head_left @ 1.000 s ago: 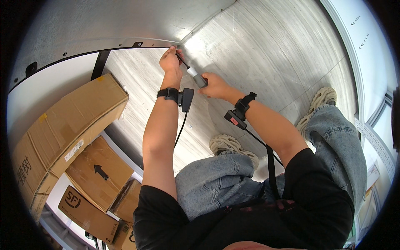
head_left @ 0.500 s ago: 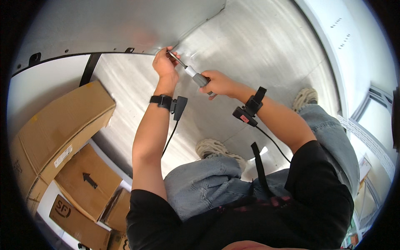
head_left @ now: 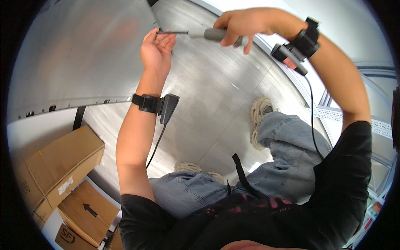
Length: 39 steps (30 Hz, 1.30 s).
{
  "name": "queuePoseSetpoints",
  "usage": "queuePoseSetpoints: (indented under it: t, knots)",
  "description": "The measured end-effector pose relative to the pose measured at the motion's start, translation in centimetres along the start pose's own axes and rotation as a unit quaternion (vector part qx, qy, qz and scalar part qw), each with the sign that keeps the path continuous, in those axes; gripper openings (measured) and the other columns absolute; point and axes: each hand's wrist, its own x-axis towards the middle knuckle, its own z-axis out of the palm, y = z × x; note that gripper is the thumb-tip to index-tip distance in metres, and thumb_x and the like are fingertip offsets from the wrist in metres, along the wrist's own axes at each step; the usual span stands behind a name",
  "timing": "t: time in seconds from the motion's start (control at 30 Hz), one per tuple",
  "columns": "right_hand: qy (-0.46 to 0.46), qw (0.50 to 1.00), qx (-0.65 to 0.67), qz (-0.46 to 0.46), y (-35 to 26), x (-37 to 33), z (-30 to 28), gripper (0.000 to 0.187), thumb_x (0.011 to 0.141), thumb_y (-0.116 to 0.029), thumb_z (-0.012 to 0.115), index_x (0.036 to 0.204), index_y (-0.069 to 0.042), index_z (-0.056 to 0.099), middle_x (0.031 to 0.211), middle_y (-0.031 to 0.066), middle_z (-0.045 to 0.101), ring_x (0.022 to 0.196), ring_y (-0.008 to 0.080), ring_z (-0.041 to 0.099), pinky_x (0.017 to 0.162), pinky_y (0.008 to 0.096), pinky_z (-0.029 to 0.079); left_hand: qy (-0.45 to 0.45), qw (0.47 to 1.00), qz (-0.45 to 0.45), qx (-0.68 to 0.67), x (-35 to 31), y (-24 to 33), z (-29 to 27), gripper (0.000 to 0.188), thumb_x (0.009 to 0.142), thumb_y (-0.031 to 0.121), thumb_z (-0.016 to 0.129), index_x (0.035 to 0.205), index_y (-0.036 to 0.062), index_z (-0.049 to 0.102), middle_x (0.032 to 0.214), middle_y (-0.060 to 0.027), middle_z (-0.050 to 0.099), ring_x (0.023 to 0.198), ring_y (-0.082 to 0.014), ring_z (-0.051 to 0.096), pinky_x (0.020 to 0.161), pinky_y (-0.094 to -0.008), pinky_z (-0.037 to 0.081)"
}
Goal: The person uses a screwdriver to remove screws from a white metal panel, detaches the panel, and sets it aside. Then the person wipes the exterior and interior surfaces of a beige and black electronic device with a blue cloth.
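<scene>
A screwdriver (head_left: 196, 34) with a grey handle and thin dark shaft lies almost level at the top of the view. My right hand (head_left: 246, 27), slightly blurred, is wrapped round its handle. The shaft's tip points left, to the side edge of a large grey metal panel (head_left: 83, 58). There my left hand (head_left: 156, 52) has its thumb and fingertips gathered at the tip, palm up. Whatever those fingers pinch is too small to make out. Each wrist bears a black strap with a small cabled device.
Cardboard boxes (head_left: 62, 152) are stacked at the lower left, beside a white surface. Below me, my shoes (head_left: 259, 121) stand on a pale wood-look floor (head_left: 208, 104). White metal framing (head_left: 354, 114) runs along the right side.
My right hand has swung up and to the right with the screwdriver, which has turned from slanting to nearly level. My left hand has shifted slightly up and left. The view has also moved.
</scene>
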Motion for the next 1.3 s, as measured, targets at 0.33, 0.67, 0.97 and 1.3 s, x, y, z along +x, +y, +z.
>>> queuePoseSetpoints:
  t: [0.33, 0.67, 0.97, 1.3]
  knots:
    - [0.058, 0.967, 0.246, -0.014, 25.9, -4.7, -5.4, 0.048, 0.081, -0.014, 0.062, 0.124, 0.005, 0.052, 0.087, 0.0095, 0.060, 0.071, 0.0169, 0.059, 0.063, 0.0297, 0.056, -0.114, 0.977, -0.125, 0.133, 5.6, -14.3, 15.7, 0.015, 0.093, 0.012, 0.051, 0.098, -0.0004, 0.057, 0.086, -0.0107, 0.062, 0.079, -0.0210, 0.062, 0.069, -0.0298, 0.052]
    - [0.118, 0.821, 0.551, 0.090, 41.4, -3.4, 10.7, 0.038, 0.077, -0.009, 0.066, 0.112, 0.000, 0.056, 0.074, 0.0019, 0.055, 0.059, 0.0085, 0.051, 0.049, 0.0241, 0.041, -0.074, 0.891, -0.177, 0.411, 7.1, -31.7, 16.1, 0.013, 0.087, 0.007, 0.063, 0.097, 0.0004, 0.069, 0.078, -0.0015, 0.062, 0.070, -0.0075, 0.052, 0.066, -0.0211, 0.044]
    - [0.151, 0.737, 0.651, 0.102, 42.6, -1.5, 15.3, 0.037, 0.076, -0.006, 0.065, 0.112, -0.001, 0.055, 0.072, 0.0013, 0.054, 0.058, 0.0075, 0.050, 0.049, 0.0232, 0.041, -0.112, 0.792, 0.087, 0.594, 8.2, -36.9, 16.2, 0.005, 0.078, 0.005, 0.067, 0.083, 0.0047, 0.070, 0.073, -0.0033, 0.065, 0.067, -0.0137, 0.058, 0.063, -0.0266, 0.048]
    - [0.138, 0.747, 0.641, 0.104, 43.4, -1.1, 16.7, 0.039, 0.076, -0.006, 0.065, 0.113, -0.001, 0.054, 0.075, 0.0020, 0.054, 0.060, 0.0092, 0.052, 0.051, 0.0246, 0.042, -0.197, 0.693, 0.241, 0.650, 8.4, -38.1, 15.4, 0.009, 0.077, 0.002, 0.070, 0.086, 0.0042, 0.070, 0.079, -0.0068, 0.063, 0.066, -0.0157, 0.059, 0.061, -0.0265, 0.049]
